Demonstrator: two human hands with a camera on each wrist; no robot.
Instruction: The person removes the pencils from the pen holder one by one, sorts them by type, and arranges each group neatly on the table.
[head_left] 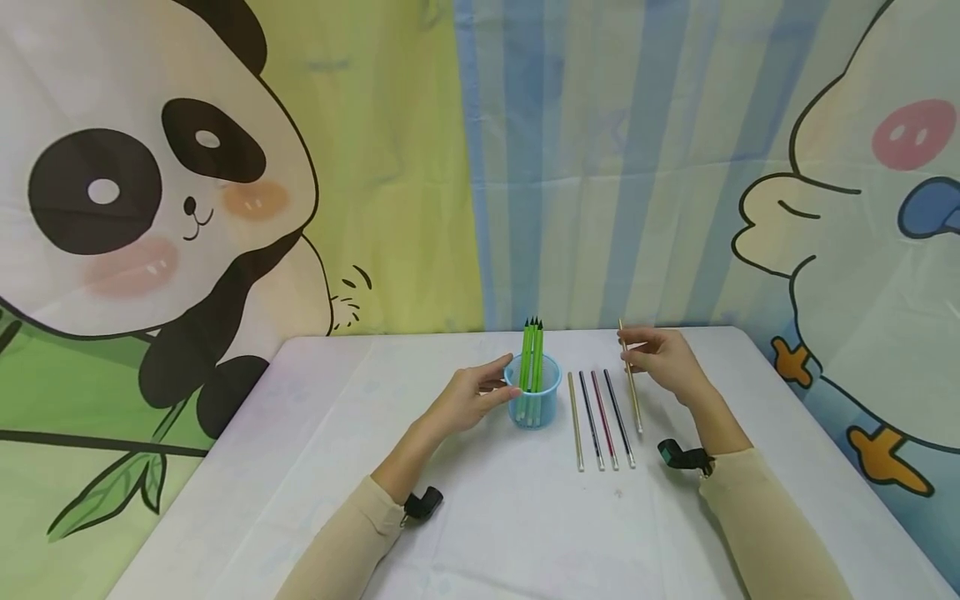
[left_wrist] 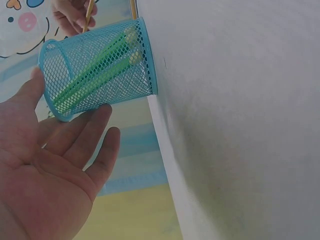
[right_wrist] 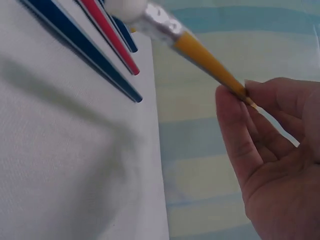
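In the head view a light blue mesh pencil cup stands on the table, holding several green pencils, dark points up. My left hand holds the cup lightly at its left side, thumb and fingers about the rim; the left wrist view shows that hand close beside the mesh wall. My right hand pinches a gold-yellow pencil near its pointed end. In the right wrist view, the pencil's metal band and white eraser slant away from the fingertips.
Several pencils lie in a row between the cup and my right hand, among them a gold one, a red one and a dark blue one. The white table ends at a cartoon-printed curtain.
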